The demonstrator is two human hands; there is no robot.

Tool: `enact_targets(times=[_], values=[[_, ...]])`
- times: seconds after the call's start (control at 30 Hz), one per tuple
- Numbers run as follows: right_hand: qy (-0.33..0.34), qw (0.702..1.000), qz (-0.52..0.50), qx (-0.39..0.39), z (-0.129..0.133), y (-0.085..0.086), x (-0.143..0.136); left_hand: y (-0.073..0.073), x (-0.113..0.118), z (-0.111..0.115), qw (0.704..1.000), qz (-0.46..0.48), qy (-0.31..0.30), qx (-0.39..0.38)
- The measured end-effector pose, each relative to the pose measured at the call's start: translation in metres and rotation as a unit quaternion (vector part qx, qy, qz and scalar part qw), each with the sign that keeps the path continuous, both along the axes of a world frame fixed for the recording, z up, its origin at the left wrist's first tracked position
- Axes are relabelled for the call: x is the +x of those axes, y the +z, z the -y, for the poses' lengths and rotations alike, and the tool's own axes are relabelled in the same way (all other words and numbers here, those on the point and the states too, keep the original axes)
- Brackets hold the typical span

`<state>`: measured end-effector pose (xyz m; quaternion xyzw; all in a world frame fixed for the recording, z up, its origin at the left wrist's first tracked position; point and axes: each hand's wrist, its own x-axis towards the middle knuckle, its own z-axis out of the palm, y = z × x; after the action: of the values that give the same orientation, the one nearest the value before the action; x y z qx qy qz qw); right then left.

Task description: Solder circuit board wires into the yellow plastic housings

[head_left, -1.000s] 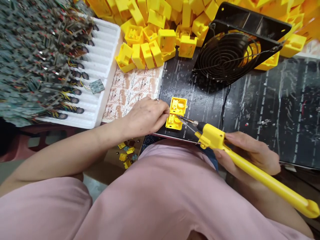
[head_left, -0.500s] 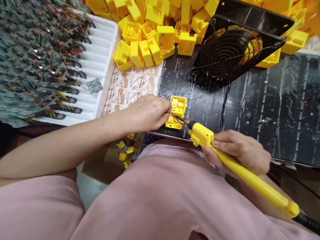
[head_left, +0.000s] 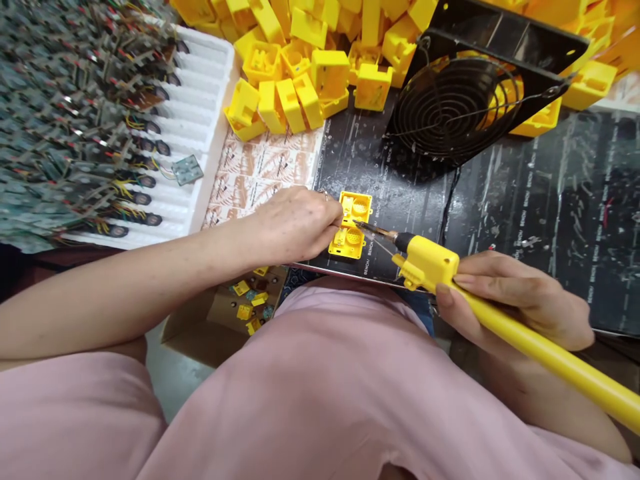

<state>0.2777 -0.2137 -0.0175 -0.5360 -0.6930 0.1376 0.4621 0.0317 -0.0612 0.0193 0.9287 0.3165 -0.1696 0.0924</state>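
Note:
My right hand (head_left: 520, 300) is wrapped round the yellow handle of a soldering iron (head_left: 433, 263), which has a thin wire guide below its tip. The tip points left, over the right side of two small yellow plastic case halves (head_left: 347, 243) on the bench; contact cannot be made out. The halves lie one above the other with their insides facing up, each with a round grille. My left hand (head_left: 305, 223) is closed at their left edge, fingertips pressed together. What those fingers pinch is hidden behind the hand.
A white foam tray (head_left: 210, 100) on the left is heaped with wired circuit boards (head_left: 70, 127). Yellow cases (head_left: 330, 73) are piled at the back. A black fan (head_left: 455, 110) stands on the black bench mat (head_left: 530, 220). Below the edge is a cardboard box (head_left: 210, 333) with yellow parts.
My right hand has drawn the soldering iron back to the right, its tip moving away from my left fingertips. My left hand and the case halves stay almost where they were.

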Motion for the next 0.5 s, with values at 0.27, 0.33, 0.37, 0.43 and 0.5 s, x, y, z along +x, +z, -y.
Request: enact_targets(times=[0.27,0.33,0.37,0.43,0.5], values=[[-0.092,0.995,0.006,-0.025,0.010,0.008,-0.012,-0.011,-0.014,0.000,0.993,0.112,0.024,-0.014],[-0.057,0.998,-0.032,0.001,0.009,0.008,-0.012,-0.016,-0.018,-0.002,0.988,0.148,0.032,-0.040],[-0.033,0.998,-0.042,0.017,0.008,0.008,-0.011,-0.017,-0.020,-0.003,0.985,0.159,0.031,-0.052],[0.004,0.999,-0.036,0.028,0.006,0.009,-0.008,-0.020,-0.022,-0.005,0.983,0.172,0.025,-0.065],[0.029,0.999,-0.023,0.022,0.005,0.010,-0.004,-0.021,-0.022,-0.006,0.982,0.176,0.019,-0.063]])
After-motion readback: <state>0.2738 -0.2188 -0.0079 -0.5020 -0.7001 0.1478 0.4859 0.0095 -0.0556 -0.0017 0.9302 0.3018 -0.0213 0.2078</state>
